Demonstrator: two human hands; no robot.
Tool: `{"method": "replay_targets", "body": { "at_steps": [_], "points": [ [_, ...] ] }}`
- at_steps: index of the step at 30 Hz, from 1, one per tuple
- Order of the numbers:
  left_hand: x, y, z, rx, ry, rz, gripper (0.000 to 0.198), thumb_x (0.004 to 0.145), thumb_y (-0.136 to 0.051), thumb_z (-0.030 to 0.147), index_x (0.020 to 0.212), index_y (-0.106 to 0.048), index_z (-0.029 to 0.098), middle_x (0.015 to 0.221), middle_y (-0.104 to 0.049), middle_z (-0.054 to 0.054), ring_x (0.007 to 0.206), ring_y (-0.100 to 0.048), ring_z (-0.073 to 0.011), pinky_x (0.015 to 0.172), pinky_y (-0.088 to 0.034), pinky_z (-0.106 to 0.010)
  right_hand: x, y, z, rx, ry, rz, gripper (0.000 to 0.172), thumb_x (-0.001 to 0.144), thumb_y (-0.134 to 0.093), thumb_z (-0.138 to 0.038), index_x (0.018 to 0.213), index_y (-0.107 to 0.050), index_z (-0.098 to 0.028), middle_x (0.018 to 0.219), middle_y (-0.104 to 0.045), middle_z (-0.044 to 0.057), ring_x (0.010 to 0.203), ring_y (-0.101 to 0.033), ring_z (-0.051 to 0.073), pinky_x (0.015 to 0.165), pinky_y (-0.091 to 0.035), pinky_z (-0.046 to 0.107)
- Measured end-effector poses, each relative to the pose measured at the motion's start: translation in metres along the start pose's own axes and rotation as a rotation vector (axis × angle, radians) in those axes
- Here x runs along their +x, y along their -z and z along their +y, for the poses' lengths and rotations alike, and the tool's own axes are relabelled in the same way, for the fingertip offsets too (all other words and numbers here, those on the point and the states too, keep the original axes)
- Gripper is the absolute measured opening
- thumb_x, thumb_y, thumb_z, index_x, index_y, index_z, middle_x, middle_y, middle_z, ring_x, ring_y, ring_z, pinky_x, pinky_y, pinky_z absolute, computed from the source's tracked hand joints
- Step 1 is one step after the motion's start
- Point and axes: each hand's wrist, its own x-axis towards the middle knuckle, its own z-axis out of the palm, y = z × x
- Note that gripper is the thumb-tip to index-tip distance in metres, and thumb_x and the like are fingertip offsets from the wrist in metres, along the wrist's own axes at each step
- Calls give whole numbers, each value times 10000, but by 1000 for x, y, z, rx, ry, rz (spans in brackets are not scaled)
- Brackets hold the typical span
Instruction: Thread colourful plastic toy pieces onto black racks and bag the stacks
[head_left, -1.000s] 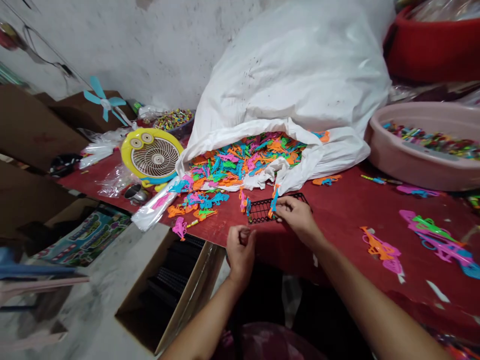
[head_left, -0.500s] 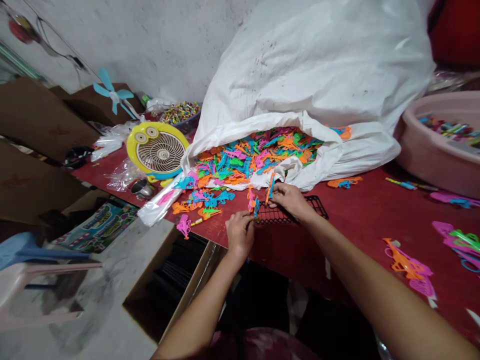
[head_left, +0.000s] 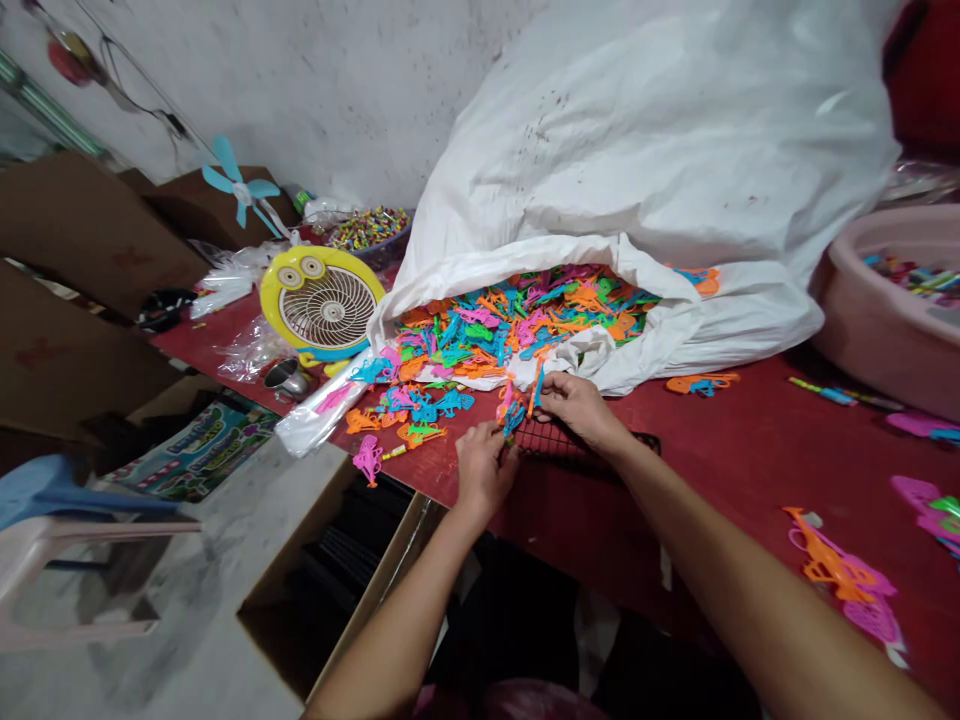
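My right hand pinches a thin blue-and-orange plastic toy gun, held upright above a black wire-mesh rack. Just left of it, my left hand has its fingers closed at a small cluster of pink and blue toy guns by the rack's left end. Its fingertips partly hide what they grip. Behind both hands lies a heap of colourful toy guns in the mouth of a big white sack. Several more loose toy guns lie to the left of my hands.
A yellow fan and a metal cup stand at the left on the red table. At the right is a pink tub of small coloured pieces. Below the table edge, an open cardboard box holds black racks.
My left hand has moved in slightly at the toy cluster, and both hands are closer together. The view has shifted a little, moving the sack and tub to the right.
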Motion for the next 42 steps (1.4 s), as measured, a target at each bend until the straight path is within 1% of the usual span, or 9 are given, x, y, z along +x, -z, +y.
{"method": "replay_targets", "body": {
  "at_steps": [5,9,16,22,25,29,32,38,42],
  "points": [
    [13,1,-13,-164,-107,-87,99,851,-584,140,845,-667,194,977,-637,-35,955,-560,-186,811,-375,-309,0,0,0,-25,11,13,178,614,-713,-271,754,-627,-202,575,-622,-51,505,-558,107,502,-467,221],
    [21,-1,-18,-253,-140,-96,122,835,-576,116,814,-677,180,904,-620,-31,902,-562,-167,795,-376,-285,-1,6,4,-36,-32,14,225,604,-736,-300,780,-634,-204,628,-648,-37,547,-589,128,545,-508,250],
    [29,-8,-24,-262,-143,-108,186,823,-593,133,639,-599,162,900,-627,-46,914,-573,-170,793,-382,-285,-4,16,10,-23,-60,62,249,621,-752,-324,812,-639,-210,702,-653,-28,616,-621,140,620,-540,273],
    [31,-4,-22,-256,-143,-140,196,830,-578,133,639,-607,163,950,-645,-53,964,-577,-176,838,-391,-292,-6,16,13,-56,26,100,275,639,-759,-385,804,-630,-207,663,-627,-29,615,-601,143,635,-528,286],
    [32,0,-19,-262,-132,-166,179,841,-568,137,682,-644,167,1014,-663,-51,993,-582,-177,873,-391,-294,-7,18,16,-84,62,124,293,651,-760,-393,841,-652,-198,677,-629,-28,604,-580,132,640,-515,286],
    [33,4,-19,-303,-143,-196,172,877,-550,172,924,-714,198,1206,-649,-51,1111,-571,-192,949,-378,-324,-9,21,20,-81,50,110,307,673,-759,-375,907,-678,-193,731,-651,-20,623,-581,123,667,-505,280],
    [33,4,-20,-324,-161,-197,223,898,-545,210,1049,-709,219,1259,-634,-55,1162,-557,-204,991,-368,-344,-10,23,21,-147,57,88,302,700,-740,-367,941,-691,-191,728,-646,-16,638,-571,126,643,-480,262],
    [33,5,-21,-328,-171,-205,255,887,-547,196,1088,-703,222,1237,-644,-47,1152,-563,-204,992,-384,-341,-9,27,20,-299,94,62,302,714,-724,-329,982,-705,-191,803,-662,-1,705,-556,132,637,-437,242],
    [33,7,-20,-346,-180,-209,264,899,-537,211,1109,-695,234,1262,-633,-52,1173,-552,-209,1000,-383,-347,-9,28,19,-284,69,44,312,719,-718,-365,977,-692,-192,768,-644,-8,660,-538,124,609,-426,240]
  ]
}}
